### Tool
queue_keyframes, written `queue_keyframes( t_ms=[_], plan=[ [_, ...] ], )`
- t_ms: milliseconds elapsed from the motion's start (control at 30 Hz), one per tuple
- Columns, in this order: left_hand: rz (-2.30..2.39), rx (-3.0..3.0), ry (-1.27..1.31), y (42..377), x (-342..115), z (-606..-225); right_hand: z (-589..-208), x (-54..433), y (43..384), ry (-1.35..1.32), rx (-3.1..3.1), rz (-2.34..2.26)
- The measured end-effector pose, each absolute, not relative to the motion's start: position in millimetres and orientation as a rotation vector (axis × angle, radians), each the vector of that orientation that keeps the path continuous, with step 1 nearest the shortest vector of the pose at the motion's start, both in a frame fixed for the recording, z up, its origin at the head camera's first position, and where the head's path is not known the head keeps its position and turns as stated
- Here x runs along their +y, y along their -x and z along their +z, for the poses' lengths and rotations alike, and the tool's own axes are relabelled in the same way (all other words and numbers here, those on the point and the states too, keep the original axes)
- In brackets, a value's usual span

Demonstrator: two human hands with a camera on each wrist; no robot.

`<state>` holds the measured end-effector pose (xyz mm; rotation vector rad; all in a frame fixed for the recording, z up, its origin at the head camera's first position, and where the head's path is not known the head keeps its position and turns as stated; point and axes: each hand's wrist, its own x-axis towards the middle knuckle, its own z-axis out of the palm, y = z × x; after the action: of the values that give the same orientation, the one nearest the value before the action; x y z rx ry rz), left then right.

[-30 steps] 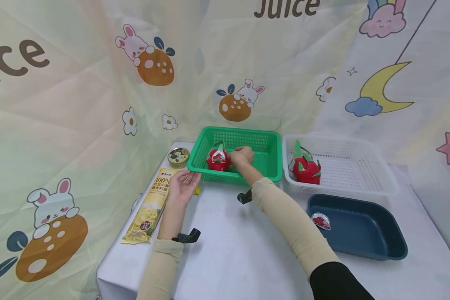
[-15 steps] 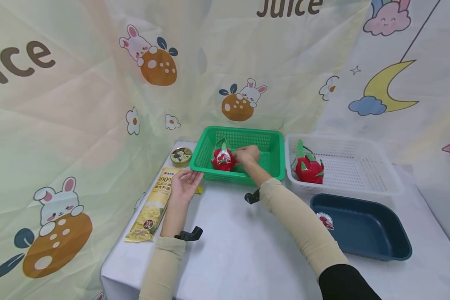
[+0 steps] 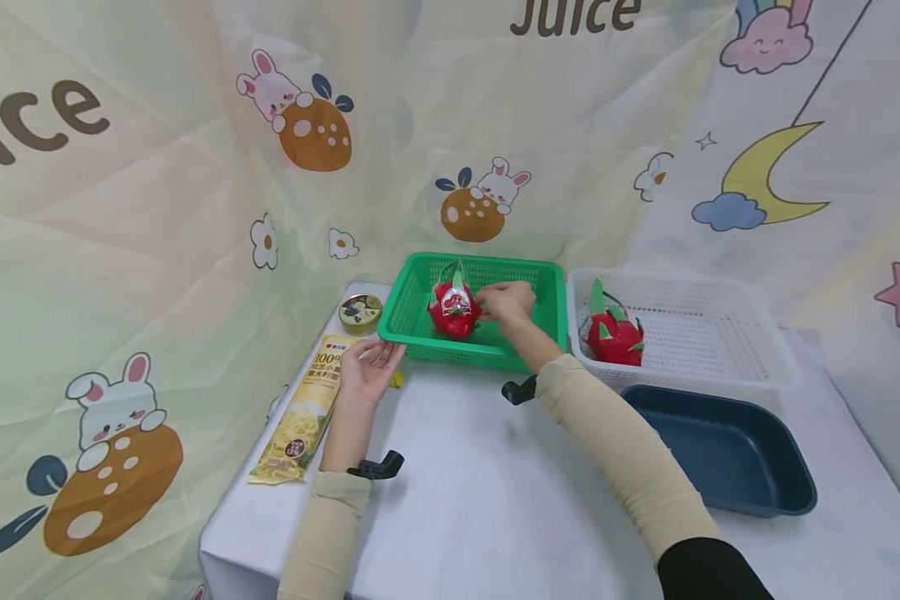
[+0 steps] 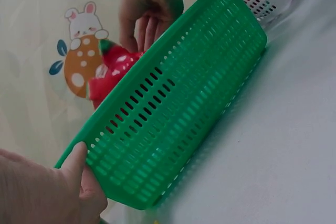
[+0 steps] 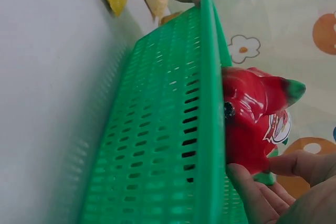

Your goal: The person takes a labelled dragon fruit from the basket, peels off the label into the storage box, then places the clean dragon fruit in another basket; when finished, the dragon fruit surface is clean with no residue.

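A red dragon fruit [image 3: 453, 310] with green tips and a round label is inside the green basket [image 3: 461, 353]. My right hand [image 3: 507, 302] holds it from the right side. In the right wrist view, thumb and fingers pinch a red scale of the dragon fruit [image 5: 252, 121]. At the basket's front left corner, my left hand [image 3: 369, 371] touches the rim, palm upward. The left wrist view shows its fingers [image 4: 77, 158] against the outer wall just under the rim; its thumb cannot be made out.
Right of the basket, a white basket [image 3: 708, 333] holds another dragon fruit [image 3: 613, 336]. A navy tray [image 3: 750, 450] stands in front, partly behind my right sleeve. At left lie a pasta packet [image 3: 300, 425], a round tin [image 3: 360, 313] and a small yellow packet [image 3: 397, 380].
The dragon fruit has shifted slightly right and up in the green basket, with my right hand. My left hand stays at the rim. My right sleeve now covers a round label in the navy tray.
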<state>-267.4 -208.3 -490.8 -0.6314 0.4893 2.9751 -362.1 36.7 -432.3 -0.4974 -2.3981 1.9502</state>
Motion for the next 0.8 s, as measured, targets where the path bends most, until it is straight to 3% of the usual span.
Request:
queue_keyframes(
  t_ms=[800],
  plan=[
    [2.925,0.506,0.622,270,-209,-494,-379,95,308,0.262,-2.333,2.213]
  ],
)
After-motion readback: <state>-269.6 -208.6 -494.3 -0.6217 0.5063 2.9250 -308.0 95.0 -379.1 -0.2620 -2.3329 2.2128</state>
